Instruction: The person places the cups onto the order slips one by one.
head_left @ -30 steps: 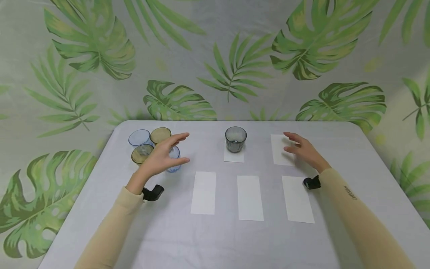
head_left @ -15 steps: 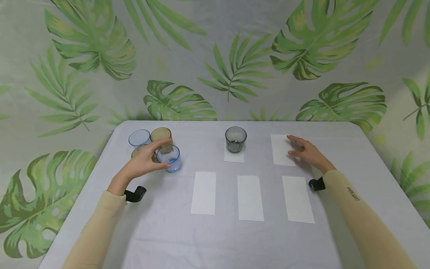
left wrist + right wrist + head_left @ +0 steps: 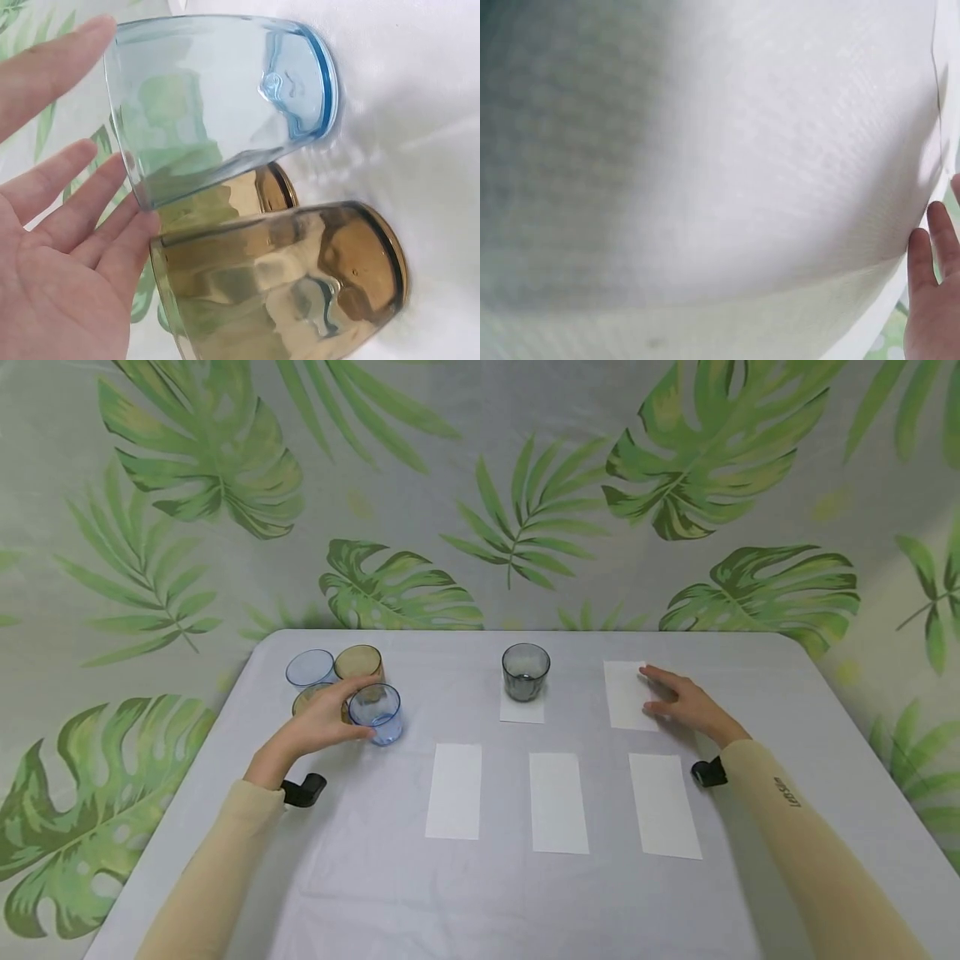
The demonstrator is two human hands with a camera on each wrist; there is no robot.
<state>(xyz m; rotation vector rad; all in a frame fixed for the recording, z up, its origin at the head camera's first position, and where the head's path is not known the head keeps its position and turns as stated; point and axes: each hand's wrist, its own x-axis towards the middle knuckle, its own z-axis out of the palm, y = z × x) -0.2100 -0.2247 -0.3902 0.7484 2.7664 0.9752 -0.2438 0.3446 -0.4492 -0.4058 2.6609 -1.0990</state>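
Blue glass, 1: upright on tbl., L side. L hand: thumb + fingers curved round rim. Amber glasses, 2, & 2nd blue glass: nr. Grey glass: on card, ctr. R hand: fingers loosely spread, at rear-R card.

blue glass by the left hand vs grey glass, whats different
The blue glass is pale blue; the grey glass, smoky. The left hand is at the blue glass, not the grey glass. The grey glass stands on a white card; the blue glass doesn't. Both are upright.
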